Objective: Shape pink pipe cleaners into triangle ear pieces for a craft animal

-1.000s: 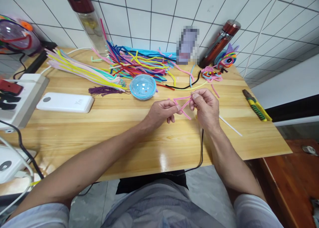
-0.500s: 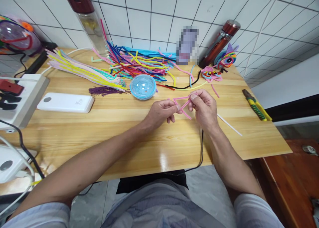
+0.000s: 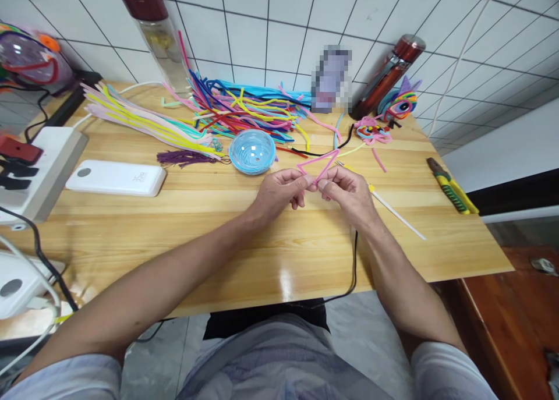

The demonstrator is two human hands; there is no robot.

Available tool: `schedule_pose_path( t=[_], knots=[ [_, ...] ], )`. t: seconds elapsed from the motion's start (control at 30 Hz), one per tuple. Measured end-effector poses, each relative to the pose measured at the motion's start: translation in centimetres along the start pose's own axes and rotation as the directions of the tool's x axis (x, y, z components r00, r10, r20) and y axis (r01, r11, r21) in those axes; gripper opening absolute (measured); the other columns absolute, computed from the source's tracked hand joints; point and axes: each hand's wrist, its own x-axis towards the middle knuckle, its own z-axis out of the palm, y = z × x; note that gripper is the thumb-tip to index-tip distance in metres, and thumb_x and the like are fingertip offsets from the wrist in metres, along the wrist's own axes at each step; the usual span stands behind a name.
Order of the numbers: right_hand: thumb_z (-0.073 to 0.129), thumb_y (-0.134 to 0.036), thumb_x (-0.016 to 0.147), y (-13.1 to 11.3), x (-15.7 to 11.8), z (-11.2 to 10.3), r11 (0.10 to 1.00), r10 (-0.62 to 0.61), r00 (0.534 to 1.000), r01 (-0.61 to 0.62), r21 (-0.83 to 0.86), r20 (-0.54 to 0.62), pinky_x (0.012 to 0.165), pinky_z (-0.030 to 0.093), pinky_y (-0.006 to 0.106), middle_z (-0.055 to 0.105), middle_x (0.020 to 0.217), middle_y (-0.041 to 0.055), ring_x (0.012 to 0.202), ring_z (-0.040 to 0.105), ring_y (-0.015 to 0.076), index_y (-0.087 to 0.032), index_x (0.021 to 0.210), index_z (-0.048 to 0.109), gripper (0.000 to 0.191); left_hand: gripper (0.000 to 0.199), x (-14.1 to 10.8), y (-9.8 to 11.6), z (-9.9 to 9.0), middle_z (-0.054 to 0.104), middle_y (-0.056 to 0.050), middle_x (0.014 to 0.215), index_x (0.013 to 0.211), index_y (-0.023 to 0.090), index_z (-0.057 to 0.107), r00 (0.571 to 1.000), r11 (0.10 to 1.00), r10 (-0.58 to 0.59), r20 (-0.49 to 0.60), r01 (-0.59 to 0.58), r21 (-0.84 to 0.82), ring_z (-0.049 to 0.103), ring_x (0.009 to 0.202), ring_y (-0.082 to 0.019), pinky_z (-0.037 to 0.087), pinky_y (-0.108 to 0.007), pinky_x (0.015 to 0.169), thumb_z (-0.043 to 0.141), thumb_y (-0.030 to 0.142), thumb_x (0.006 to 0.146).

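Observation:
A pink pipe cleaner (image 3: 321,158), bent into a triangle, is pinched between my two hands above the table. My left hand (image 3: 285,188) has thumb and fingers closed on its near corner. Close beside it, my right hand (image 3: 347,191) pinches the same corner; the fingertips almost meet. The far side of the triangle stands up and away from me. Behind my right hand, a thin white stick (image 3: 399,216) with a yellow part lies on the wood, partly hidden. A blue bowl (image 3: 252,152) sits just beyond my left hand.
A heap of colored pipe cleaners (image 3: 248,112) lies along the wall. Pliers (image 3: 452,186) rest at the right edge. A power bank (image 3: 116,177) and a power strip (image 3: 56,170) are on the left. A red thermos (image 3: 388,77) and a clear bottle (image 3: 159,42) stand at the back.
My right hand has moved left and nearer, from the triangle's far right corner to the near corner by my left hand. The loose pink end below is now drawn in.

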Motion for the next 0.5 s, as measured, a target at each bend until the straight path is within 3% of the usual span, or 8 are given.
schedule_pose_path(
  t=[0.37,0.5],
  knots=[
    [0.075,-0.038,0.078,-0.02,-0.25,0.06,0.997,0.077,0.997,-0.077,-0.025,0.014,0.053,0.040,0.026,0.064,0.058,-0.0027,0.050,0.050,0.0110,-0.021,0.073,0.069,0.019,0.043,-0.13,-0.20,0.20,0.076,-0.003,0.080,0.078,0.018,0.072,0.999,0.999,0.034,0.021,-0.035,0.033,0.051,0.051,-0.006,0.040,-0.022,0.048,0.088,0.058,0.075],
    [0.073,-0.034,0.076,-0.10,-0.20,0.06,0.994,0.107,0.994,-0.107,0.005,0.029,0.051,0.037,0.026,0.059,0.052,-0.0035,0.048,0.046,0.0111,-0.022,0.068,0.066,0.016,0.041,-0.10,-0.09,0.03,0.075,-0.003,0.079,0.084,0.019,0.073,0.999,0.999,0.032,0.023,-0.033,0.022,0.053,0.051,-0.007,0.041,-0.022,0.048,0.081,0.058,0.084]
  ],
)
